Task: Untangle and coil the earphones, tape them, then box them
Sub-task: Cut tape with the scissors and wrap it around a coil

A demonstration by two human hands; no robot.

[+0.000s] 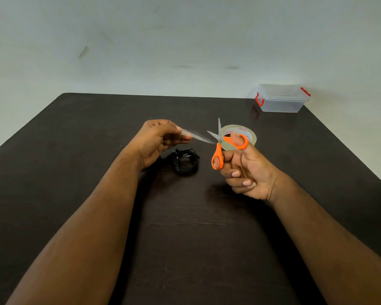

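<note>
The left hand [156,143] pinches one end of a clear tape strip [196,137] between thumb and fingertips, its grip narrow on the strip. The strip runs right from that pinch into the open blades of the scissors [220,146]. The right hand [244,170] holds the orange scissors, thumb through the far loop and a finger through the near one, grip closed round the handles, blades spread in a V. Behind the scissors, partly hidden by them and the thumb, is the tape roll [250,134]. The coiled black earphones [186,161] lie on the dark counter [97,128], just near of the left hand and left of the scissors, touched by neither hand. The clear box [282,99] with red latches sits at the counter's far right corner, well apart from both hands.
</note>
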